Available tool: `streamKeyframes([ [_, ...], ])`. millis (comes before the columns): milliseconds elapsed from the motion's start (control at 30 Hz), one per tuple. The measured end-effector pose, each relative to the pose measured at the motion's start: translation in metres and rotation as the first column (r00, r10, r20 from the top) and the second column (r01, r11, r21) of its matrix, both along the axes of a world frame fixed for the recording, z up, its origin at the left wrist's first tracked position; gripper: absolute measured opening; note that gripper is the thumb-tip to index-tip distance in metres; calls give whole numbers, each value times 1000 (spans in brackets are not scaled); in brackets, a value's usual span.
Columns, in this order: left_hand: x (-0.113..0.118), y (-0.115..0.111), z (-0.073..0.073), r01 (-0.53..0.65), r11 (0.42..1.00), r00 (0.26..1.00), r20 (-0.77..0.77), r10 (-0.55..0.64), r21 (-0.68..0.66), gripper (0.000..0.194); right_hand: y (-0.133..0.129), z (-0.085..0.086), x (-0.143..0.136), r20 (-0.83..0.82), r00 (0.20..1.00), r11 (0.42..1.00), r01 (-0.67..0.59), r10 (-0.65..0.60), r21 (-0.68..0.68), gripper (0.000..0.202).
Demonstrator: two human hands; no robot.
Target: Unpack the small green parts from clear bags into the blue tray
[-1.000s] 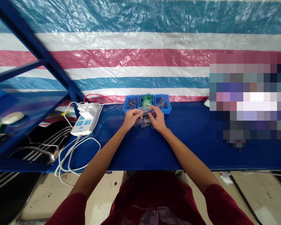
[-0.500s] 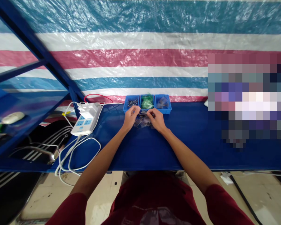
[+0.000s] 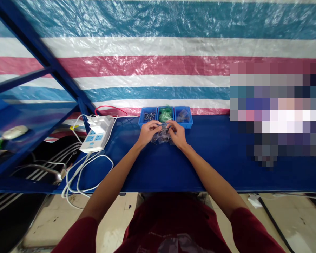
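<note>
My left hand (image 3: 149, 132) and my right hand (image 3: 178, 133) are close together over the table, thumbs and fingers pinched. Between them is a small clear plastic bag (image 3: 164, 127), gripped at both sides; its contents are too small to make out. Under and around the fingers lies a pile of clear bags (image 3: 163, 137) with dark, thin pieces in or among them. Just behind my hands stand three joined blue bins: the left bin (image 3: 141, 119) contains metal screws (image 3: 149, 116), the middle one green plastic packets (image 3: 165, 114), the right one clear packets (image 3: 183, 115).
A white power strip (image 3: 93, 140) with plugged-in adapters (image 3: 100, 123) and looped white cables (image 3: 80, 175) lies left on the blue table (image 3: 163, 172). A blue metal frame (image 3: 52, 70) rises at the left. Striped plastic sheeting (image 3: 152, 66) hangs behind. The right side is pixelated.
My left hand has shifted slightly right, and its fingers now close on the bag. My right hand's fingers have curled in. The bins have not moved.
</note>
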State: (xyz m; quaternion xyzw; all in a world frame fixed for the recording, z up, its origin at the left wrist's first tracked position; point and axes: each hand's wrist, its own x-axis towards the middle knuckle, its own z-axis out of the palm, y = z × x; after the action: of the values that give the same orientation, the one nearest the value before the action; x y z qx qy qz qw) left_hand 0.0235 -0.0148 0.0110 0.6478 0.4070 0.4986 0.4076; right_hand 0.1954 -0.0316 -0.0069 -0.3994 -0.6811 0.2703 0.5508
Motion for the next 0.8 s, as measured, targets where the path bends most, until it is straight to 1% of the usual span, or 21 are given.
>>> streamKeyframes([
  [133,1,-1,2,-13,999,996,91,16,-30,36,-1,0,-1,72,997,997,-9,4,79,30],
  [267,5,-3,1,19,998,994,110,-12,-59,44,2,-4,-2,125,991,995,41,-52,89,22],
  [333,6,-3,0,45,997,995,93,-40,-56,40,4,-6,-2,135,988,994,61,-74,95,16],
  [433,5,-1,-2,57,998,997,50,-56,-27,37,5,-6,-1,137,987,992,77,-90,96,18],
  [533,2,2,-3,30,998,1000,-10,-30,46,37,5,-4,-1,95,991,992,88,-97,94,23],
  [633,1,3,-5,4,993,998,-67,4,119,35,4,-2,-1,73,995,996,66,-71,63,27],
  [700,1,4,-6,17,995,998,-58,-12,95,35,4,-1,-2,77,995,998,52,-55,41,29],
  [800,2,3,-6,63,998,998,-1,-63,24,36,4,-1,-3,92,994,998,53,-55,26,30],
])
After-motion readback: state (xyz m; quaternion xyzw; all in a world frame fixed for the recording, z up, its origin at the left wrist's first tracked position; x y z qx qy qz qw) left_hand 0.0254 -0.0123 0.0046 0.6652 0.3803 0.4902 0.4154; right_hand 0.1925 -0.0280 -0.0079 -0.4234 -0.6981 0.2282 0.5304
